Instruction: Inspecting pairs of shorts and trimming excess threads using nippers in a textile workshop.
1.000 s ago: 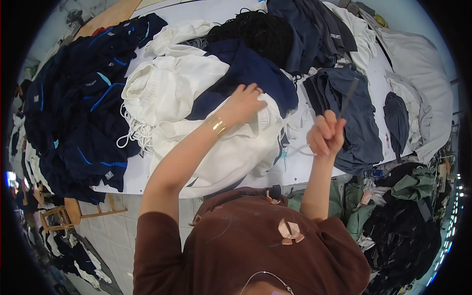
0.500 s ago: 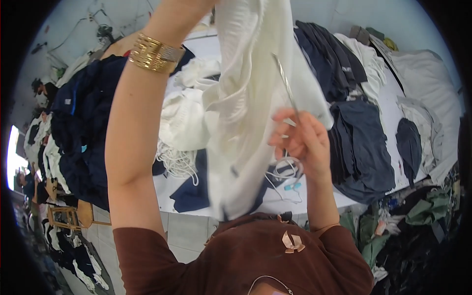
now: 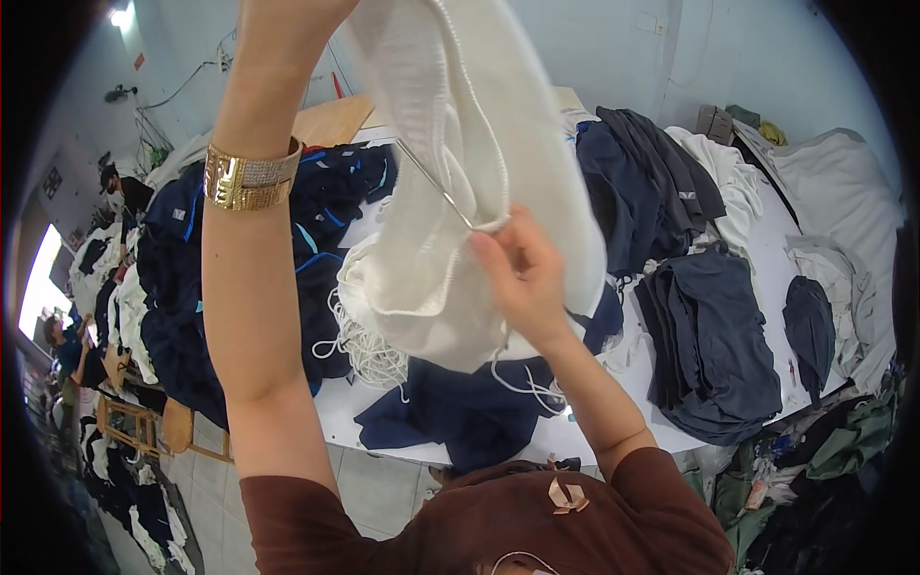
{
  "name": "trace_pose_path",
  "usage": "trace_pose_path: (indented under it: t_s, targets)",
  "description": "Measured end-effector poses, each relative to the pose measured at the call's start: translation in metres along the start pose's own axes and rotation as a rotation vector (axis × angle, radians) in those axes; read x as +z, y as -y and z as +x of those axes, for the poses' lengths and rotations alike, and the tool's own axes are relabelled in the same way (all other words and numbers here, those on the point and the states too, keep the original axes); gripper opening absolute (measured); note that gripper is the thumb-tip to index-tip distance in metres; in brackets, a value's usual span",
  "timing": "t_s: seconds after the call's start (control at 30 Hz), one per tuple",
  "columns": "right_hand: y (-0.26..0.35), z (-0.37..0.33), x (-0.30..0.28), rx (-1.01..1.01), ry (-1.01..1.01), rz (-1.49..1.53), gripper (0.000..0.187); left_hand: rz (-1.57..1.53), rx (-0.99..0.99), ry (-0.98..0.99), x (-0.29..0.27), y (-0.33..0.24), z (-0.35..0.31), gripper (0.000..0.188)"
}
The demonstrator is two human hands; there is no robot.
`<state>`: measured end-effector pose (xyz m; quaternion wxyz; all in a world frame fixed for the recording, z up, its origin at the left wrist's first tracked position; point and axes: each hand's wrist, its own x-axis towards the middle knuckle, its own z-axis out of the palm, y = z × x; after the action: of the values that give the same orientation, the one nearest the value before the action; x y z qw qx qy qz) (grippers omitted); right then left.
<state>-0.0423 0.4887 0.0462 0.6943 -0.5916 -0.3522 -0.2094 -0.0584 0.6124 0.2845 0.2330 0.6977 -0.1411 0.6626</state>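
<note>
A white garment [image 3: 537, 144] with an overlocked seam hangs in front of me. My left hand [image 3: 331, 11], cut off by the upper edge of the picture, holds it up; its fingers are out of sight. In my right hand [image 3: 527, 273], thumb and fingers pinch a thin metal threading rod [image 3: 433, 182] by its lower end, right at the garment's seam edge. The rod slants up and left across the white cloth. Below that hand, a white cord [image 3: 527, 383] dangles over the table.
The white table [image 3: 623, 436] bears a tangle of white cords [image 3: 369, 350], a navy garment [image 3: 460, 412], a navy heap [image 3: 172, 297] on the left, and folded dark trousers [image 3: 709, 345] on the right. Wooden stools [image 3: 129, 422] stand at left; people work farther off.
The white garment has swung up and spread wider. My left arm has moved slightly left, and my right hand has come left with the rod, onto the seam edge.
</note>
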Motion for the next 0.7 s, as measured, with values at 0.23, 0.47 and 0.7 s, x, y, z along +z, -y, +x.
trace_pose_path:
  t_s: [0.23,0.47,0.7]
  targets:
    - [0.006,0.006,-0.126,0.153,0.043,0.478,0.016,0.212,-0.129,0.692,-0.063,0.106,-0.045,0.024]
    - [-0.109,-0.050,-0.162,0.754,0.109,0.363,0.026,-0.384,-0.943,1.400,-0.071,0.151,-0.247,0.033]
    - [-0.148,-0.080,-0.147,0.894,0.234,-0.153,0.030,-0.281,-1.225,1.202,-0.084,0.171,-0.401,0.037]
